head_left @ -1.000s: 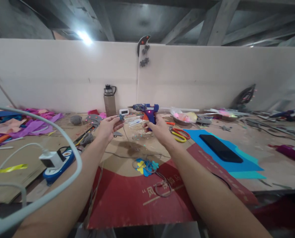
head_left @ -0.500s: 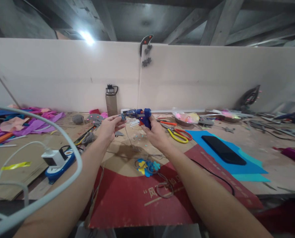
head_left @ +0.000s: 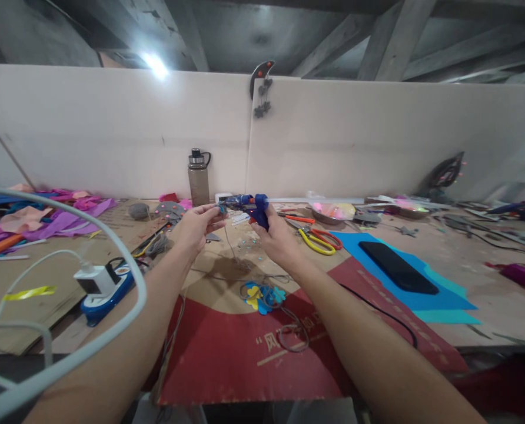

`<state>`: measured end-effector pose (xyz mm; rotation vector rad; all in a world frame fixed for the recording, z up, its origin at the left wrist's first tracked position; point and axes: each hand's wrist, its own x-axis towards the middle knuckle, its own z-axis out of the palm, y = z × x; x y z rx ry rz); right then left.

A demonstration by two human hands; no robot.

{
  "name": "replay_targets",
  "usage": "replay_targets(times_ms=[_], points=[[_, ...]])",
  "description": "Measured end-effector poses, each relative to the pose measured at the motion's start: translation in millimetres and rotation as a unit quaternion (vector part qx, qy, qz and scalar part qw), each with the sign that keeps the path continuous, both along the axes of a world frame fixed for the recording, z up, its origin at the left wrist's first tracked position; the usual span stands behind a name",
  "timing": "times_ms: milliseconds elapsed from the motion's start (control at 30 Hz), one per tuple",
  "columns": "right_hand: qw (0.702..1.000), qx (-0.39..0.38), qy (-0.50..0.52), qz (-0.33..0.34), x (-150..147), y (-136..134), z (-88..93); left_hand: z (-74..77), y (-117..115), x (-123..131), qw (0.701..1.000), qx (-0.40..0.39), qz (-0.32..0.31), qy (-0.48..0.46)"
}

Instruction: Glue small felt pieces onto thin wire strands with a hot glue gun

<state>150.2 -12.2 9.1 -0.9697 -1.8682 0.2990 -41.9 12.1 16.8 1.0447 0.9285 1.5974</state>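
Observation:
My right hand [head_left: 275, 232] is closed round the handle of a blue hot glue gun [head_left: 259, 211], whose nozzle end points left. In the fingertips of my left hand [head_left: 200, 224] is a small blue-teal piece [head_left: 222, 209], mostly covered by the fingers, right at the nozzle; I cannot tell whether they touch. A thin grey cord [head_left: 231, 244] hangs from this piece down to the cardboard. Below the hands, yellow, blue and teal flower-shaped cutouts [head_left: 262, 301] lie tangled with loops of grey cord.
Yellow-handled pliers [head_left: 318, 242] and orange-handled tools lie right of the glue gun. A black phone [head_left: 397, 267] rests on blue sheets [head_left: 439, 301]. At left are a power strip [head_left: 95, 309] and a thick white cable arm [head_left: 141, 277]. A bottle [head_left: 198, 179] stands behind.
My left hand and its small piece have shifted very slightly, with more teal showing at the nozzle. The glue gun's orange trigger, visible before, is now largely hidden by my right fingers.

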Motion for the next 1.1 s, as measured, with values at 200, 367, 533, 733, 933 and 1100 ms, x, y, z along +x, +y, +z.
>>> replay_targets(times_ms=[200, 367, 533, 733, 933, 1100], points=[[1.0, -0.002, -0.005, -0.014, -0.1, -2.7, 3.2, 0.1, 0.0, 0.0, 1.0, 0.005, 0.003, -0.004], [1.0, -0.002, -0.015, -0.021, -0.8, -4.4, 4.3, 0.7, -1.0, 0.9, 1.0, 0.006, 0.01, -0.007], [0.999, -0.006, -0.025, -0.027, -1.5, -4.0, 4.0, 1.2, -1.8, 0.9, 1.0, 0.006, 0.001, -0.002], [0.999, 0.008, -0.022, -0.031, -0.6, -3.9, 3.9, 2.2, -2.4, 0.6, 1.0, 0.005, 0.004, -0.008], [0.999, 0.016, -0.024, -0.035, -1.4, -3.8, 2.7, 2.1, -2.7, 0.7, 1.0, 0.006, 0.0, 0.002], [0.999, 0.016, -0.025, -0.042, -1.6, -6.7, 4.6, 2.9, -2.8, 1.2, 1.0, 0.005, 0.002, -0.005]])
